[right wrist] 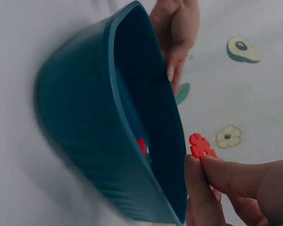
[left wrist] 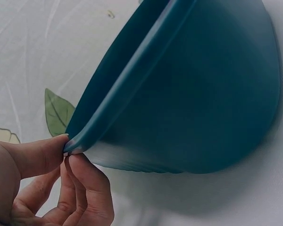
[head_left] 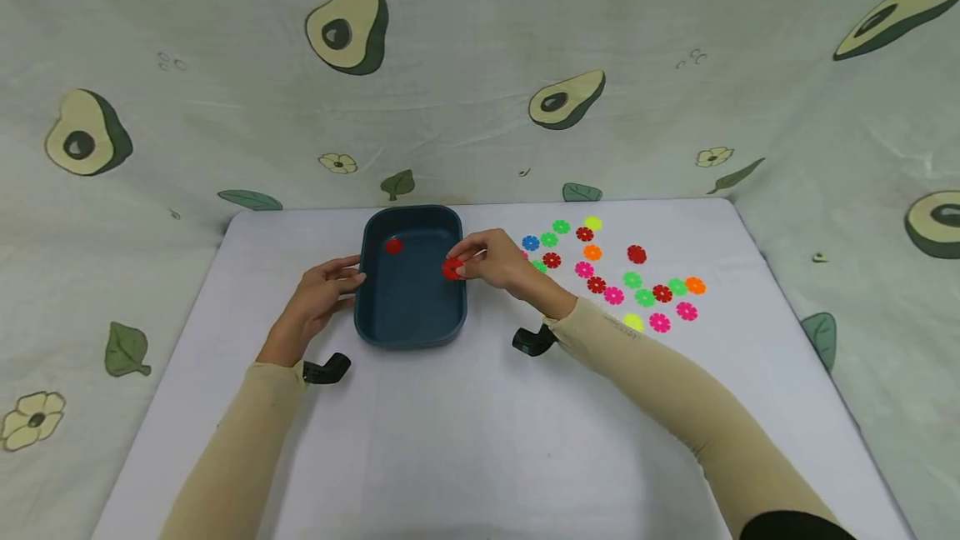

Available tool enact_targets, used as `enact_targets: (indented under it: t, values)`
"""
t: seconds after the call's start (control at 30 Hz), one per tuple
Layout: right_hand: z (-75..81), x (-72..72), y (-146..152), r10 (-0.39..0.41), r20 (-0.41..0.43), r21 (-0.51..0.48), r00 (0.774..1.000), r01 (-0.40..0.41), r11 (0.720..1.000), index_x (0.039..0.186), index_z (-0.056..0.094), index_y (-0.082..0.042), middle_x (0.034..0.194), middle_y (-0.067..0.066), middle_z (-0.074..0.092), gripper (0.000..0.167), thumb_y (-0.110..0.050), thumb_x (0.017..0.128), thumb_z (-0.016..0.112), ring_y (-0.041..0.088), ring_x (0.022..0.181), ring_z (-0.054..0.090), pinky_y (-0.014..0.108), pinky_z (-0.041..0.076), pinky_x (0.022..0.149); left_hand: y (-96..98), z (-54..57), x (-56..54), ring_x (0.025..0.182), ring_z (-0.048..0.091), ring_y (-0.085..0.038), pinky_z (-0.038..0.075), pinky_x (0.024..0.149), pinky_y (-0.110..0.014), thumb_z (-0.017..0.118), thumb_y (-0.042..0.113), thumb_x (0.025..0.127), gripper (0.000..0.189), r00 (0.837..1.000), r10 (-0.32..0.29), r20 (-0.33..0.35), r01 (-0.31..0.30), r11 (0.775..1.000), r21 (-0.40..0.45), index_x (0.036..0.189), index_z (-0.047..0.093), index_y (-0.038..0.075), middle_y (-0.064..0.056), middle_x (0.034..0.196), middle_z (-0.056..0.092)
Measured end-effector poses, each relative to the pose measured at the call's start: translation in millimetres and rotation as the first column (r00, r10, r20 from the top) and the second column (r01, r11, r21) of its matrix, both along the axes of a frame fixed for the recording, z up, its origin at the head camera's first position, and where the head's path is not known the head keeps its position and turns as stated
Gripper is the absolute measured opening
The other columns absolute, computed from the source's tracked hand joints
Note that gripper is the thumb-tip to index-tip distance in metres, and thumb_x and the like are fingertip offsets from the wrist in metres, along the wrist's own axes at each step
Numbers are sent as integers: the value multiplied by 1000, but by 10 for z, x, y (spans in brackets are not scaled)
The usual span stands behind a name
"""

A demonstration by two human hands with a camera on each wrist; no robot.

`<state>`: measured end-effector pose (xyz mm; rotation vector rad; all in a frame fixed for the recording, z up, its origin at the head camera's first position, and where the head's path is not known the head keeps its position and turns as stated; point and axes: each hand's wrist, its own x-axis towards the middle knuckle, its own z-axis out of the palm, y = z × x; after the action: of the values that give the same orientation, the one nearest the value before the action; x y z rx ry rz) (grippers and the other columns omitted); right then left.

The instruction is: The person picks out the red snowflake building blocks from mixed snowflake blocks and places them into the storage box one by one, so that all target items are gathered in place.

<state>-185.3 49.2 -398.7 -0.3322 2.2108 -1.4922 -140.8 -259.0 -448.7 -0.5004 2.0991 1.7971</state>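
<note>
A dark teal rectangular tub (head_left: 411,338) stands on the table, with one red disc (head_left: 393,246) lying inside near its far end. At the tub's left side my left hand (head_left: 321,298) pinches the rim between thumb and fingers, as the left wrist view shows closely. My right hand (head_left: 491,259) is over the tub's right edge. Between its thumb and index finger it holds a red flower-shaped plastic disc (right wrist: 200,146), slotted round the edge. The other fingers curl beneath. In the right wrist view the red disc in the tub (right wrist: 142,147) shows past the near rim.
Several notched discs in green, pink, orange, yellow, blue and red, such as an orange one (head_left: 695,285), lie scattered on the white table (head_left: 450,440) to the right. Behind the table hangs a cloth (head_left: 465,107) printed with avocados. Black wrist mounts (head_left: 327,368) jut from both sleeves.
</note>
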Motion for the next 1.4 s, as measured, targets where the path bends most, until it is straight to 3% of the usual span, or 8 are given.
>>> enact_targets:
  t: [0.17,0.53,0.8,1.17,1.4]
  values:
    - [-43,-72,-226,16,-22,4,1000,-16,1000,116,76,5,107,17,71,23,8,94,70,25,96,66,27,57,80,-3,-17,-19,99,58,-6,55,81,-19,61,12,109,58,1000,4,-9,-4,1000,16,163,40,5,-3,125,52]
    - [-116,-189,-615,35,-15,58,999,-34,998,115,78,3,109,19,75,23,9,93,73,23,97,68,23,54,78,-14,-10,-8,97,57,-6,55,80,-19,61,12,108,58,1000,4,-12,-3,1000,17,162,40,5,-3,124,51]
    - [-172,-282,-811,34,15,67,999,-35,997,114,78,4,102,16,75,24,11,91,73,16,84,65,21,52,71,-14,-6,-13,99,57,-8,54,80,-19,61,13,109,58,1000,12,8,-12,1000,9,162,41,6,-4,127,51]
    - [-287,-399,-1010,-49,42,132,998,43,990,112,80,1,101,12,72,24,10,89,78,17,83,62,20,50,68,-12,18,-1,97,58,-7,55,79,-19,62,13,108,58,1000,15,-5,-15,1000,21,161,42,5,-4,125,53]
    - [-385,-453,-1117,-105,80,171,991,90,981,110,81,0,115,17,74,22,10,93,71,14,76,64,21,56,69,-5,24,4,98,58,-8,55,79,-20,63,12,108,58,1000,9,-15,-8,1000,23,162,42,5,-5,127,53]
